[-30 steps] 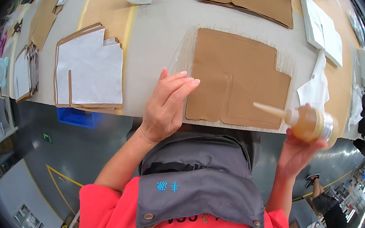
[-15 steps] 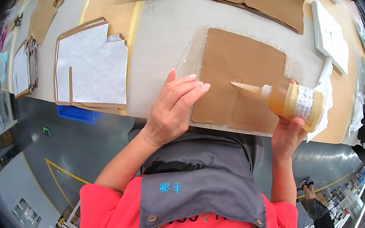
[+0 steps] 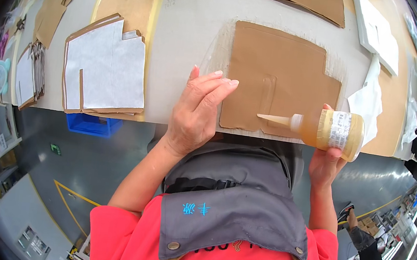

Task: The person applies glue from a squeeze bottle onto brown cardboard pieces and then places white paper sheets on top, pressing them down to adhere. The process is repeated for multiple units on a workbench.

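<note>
A flat brown leather-like panel [image 3: 297,60] with a notched right corner lies on the grey worktable [image 3: 188,36]. My right hand [image 3: 325,165] is wrapped round an amber squeeze bottle [image 3: 340,133] with a white label. The bottle is tipped sideways, and its pale pointed nozzle reaches left over the panel's lower part. Above the tip, a narrow U-shaped line marks the panel's surface; it looks wet. At the panel's left edge, my left hand [image 3: 195,111] holds nothing, its fingers stretched out and slightly apart.
To the left lies a stack of white-faced, brown-edged panels [image 3: 106,66]. More brown panels [image 3: 303,0] lie at the far side. A white block [image 3: 376,33] and a crumpled white sheet [image 3: 366,101] are on the right. Below the table's left edge stands a blue bin [image 3: 94,124].
The bottle in my right hand has moved toward me, and its nozzle tip has travelled down along the panel. A longer line shows on the panel. My left hand stays almost in place.
</note>
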Tool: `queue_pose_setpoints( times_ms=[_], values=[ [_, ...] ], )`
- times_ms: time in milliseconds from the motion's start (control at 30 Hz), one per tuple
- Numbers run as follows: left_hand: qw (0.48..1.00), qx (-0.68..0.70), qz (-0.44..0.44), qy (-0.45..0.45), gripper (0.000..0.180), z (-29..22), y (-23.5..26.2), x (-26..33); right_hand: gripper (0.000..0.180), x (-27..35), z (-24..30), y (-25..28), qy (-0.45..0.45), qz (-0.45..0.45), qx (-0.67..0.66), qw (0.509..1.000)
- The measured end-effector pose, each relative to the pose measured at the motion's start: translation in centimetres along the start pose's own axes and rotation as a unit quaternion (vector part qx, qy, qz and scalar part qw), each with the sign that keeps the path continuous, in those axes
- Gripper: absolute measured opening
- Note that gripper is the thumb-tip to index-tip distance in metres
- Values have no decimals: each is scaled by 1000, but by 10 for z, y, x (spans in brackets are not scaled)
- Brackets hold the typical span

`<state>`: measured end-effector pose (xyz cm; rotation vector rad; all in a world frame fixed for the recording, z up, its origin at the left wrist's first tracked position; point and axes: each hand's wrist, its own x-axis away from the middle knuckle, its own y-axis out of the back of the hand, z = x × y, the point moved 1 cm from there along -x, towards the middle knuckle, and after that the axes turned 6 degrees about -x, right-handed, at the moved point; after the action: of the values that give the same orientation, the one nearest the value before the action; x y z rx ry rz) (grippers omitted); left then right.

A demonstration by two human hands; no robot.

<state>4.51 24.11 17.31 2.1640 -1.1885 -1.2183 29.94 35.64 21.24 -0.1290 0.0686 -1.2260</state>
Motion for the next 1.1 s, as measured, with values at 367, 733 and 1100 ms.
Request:
queue_pose_setpoints(
  times_ms=[367, 733, 1100],
  values=[
    [1000, 7, -1, 1, 49, 0, 1, 1, 101, 18, -6, -4, -15, 14, 11, 1000],
    [999, 26, -16, 13, 49, 2, 3, 1, 98, 22, -19, -38, -50, 31, -46, 997],
    [996, 61, -37, 49, 45, 3, 7, 2, 59, -89, -7, -52, 22, 47, -70, 996]
  ],
)
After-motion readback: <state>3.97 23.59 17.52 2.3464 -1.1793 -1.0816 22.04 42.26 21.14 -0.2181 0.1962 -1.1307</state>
